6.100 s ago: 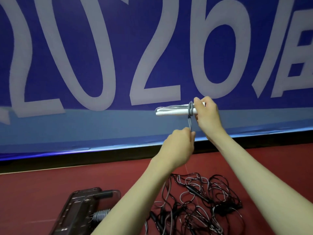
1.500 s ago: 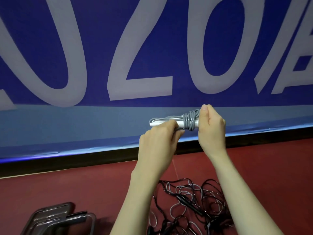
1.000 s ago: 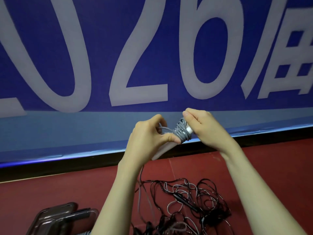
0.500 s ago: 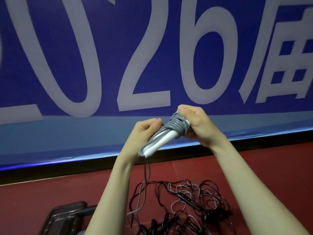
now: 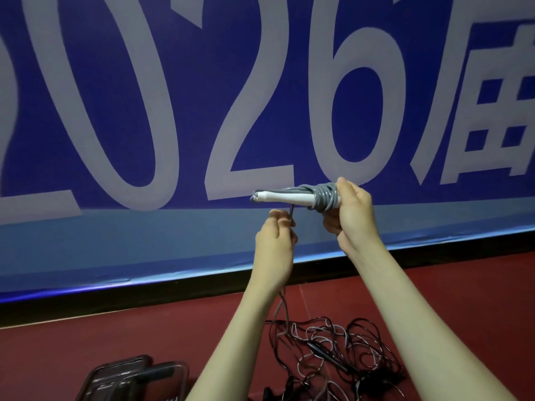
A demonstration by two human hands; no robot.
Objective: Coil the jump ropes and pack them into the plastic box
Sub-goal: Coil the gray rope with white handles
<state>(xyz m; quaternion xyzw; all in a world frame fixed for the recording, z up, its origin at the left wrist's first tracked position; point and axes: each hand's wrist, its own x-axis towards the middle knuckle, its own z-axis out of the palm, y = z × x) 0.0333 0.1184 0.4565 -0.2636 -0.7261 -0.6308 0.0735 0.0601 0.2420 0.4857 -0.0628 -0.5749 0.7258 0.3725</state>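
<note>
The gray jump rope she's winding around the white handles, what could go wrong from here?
The wraps of the gray rope sit bunched near the right hand; if that grip eases, they could spring loose off the white handles. The free end, pinched by the left hand, trails down into the tangled ropes on the floor and may snag there. The plastic box is barely in view, so space inside is unclear.

Grey jump rope [image 5: 322, 195] on white handles [image 5: 285, 197]; blue banner [image 5: 173, 111], pale lettering; red floor [image 5: 86, 337].
</note>
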